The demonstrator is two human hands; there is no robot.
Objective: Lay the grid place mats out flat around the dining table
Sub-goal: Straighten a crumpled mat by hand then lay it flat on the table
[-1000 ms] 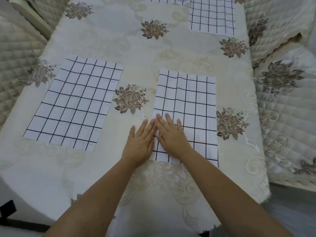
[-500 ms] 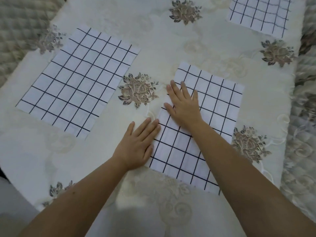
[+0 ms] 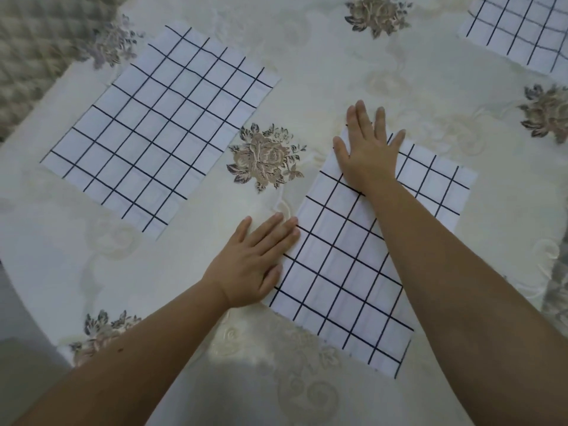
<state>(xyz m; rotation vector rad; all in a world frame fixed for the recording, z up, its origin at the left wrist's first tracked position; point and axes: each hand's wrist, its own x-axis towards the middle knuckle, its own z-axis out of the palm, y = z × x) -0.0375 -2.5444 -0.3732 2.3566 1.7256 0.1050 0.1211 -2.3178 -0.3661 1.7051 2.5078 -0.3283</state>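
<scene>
The mat (image 3: 347,272) lies on the counter (image 3: 322,72), the right hand (image 3: 370,152) flat and open on its far corner, the left hand (image 3: 252,265) flat beside its edge, fingertips (image 3: 292,224) touching. It looks thin, limp and slide-prone: best pinched at corners or smoothed outward.

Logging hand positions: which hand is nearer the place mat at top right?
Right. The right hand presses the near mat at its far corner, down-left of the top-right mat; the left hand lies farther down-left.
</scene>
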